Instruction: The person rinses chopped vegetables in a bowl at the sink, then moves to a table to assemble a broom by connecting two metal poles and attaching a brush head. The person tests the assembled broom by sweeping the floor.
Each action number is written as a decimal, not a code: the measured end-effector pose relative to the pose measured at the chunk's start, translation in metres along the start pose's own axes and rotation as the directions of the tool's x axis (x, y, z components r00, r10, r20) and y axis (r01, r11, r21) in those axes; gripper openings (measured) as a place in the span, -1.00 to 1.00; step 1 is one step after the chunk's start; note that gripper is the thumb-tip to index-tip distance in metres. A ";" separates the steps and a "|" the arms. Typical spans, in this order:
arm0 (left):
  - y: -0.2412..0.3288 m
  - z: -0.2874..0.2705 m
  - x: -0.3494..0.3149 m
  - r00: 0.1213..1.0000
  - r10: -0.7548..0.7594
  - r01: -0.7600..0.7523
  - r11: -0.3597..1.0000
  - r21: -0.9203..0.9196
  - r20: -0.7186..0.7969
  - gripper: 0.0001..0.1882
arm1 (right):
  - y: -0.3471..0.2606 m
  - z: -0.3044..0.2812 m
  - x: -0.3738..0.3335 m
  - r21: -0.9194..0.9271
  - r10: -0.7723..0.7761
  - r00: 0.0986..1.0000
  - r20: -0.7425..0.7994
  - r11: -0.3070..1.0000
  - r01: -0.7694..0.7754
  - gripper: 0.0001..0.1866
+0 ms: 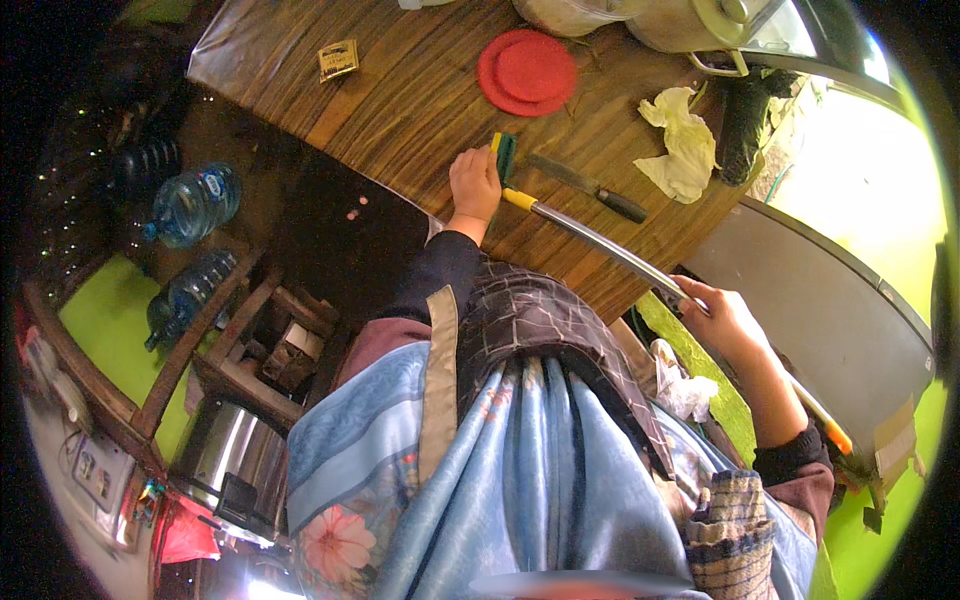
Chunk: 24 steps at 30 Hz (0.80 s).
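Note:
A long-handled cleaning brush (590,236) with a metal shaft and yellow sleeves lies slantwise across the table's near side. Its narrow head (506,160), green and yellow, rests over the table top; whether it carries bristles or a sponge is hard to make out. My left hand (474,184) is closed at the head, its fingertips on the yellow edge. Farther along, my right hand (722,315) grips the shaft, and the orange-tipped end sticks out beyond my forearm. Just past the shaft lies a knife (590,188) with a dark handle.
On the wooden table (400,110) are a red plastic lid (527,72), a small yellowish packet (338,60), a crumpled pale cloth or wrapper (682,142) and a metal pot (680,25). Large blue water bottles (198,205) lie at left. A grey cabinet (810,290) stands right.

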<state>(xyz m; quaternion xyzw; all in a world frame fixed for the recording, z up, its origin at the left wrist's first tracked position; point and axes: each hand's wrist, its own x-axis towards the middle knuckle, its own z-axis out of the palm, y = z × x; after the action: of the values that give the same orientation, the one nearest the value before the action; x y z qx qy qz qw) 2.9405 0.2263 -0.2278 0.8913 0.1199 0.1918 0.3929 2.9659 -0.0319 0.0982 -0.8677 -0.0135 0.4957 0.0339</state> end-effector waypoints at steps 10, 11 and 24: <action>0.019 -0.129 0.058 0.947 -0.273 0.309 0.919 -0.246 0.173 -0.58 | 0.078 0.077 -0.022 0.450 -0.205 0.973 -0.103 0.863 0.229 -0.49; 0.020 -0.143 0.058 0.966 -0.227 0.254 0.925 -0.282 0.127 -0.54 | 0.081 0.089 -0.022 0.504 -0.187 0.977 -0.105 0.837 0.214 -0.48; 0.149 -0.152 0.042 0.900 -0.195 0.406 0.043 -0.913 0.390 -0.70 | 0.072 0.133 -0.031 0.987 -0.425 0.905 0.025 0.155 0.045 -0.47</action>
<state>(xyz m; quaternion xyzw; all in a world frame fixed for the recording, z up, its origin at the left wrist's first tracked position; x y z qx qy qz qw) 2.9211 0.2424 -0.0124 0.3707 0.1148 0.0634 0.9195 2.8350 -0.0996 0.0526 -0.5483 0.1604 0.5031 0.6485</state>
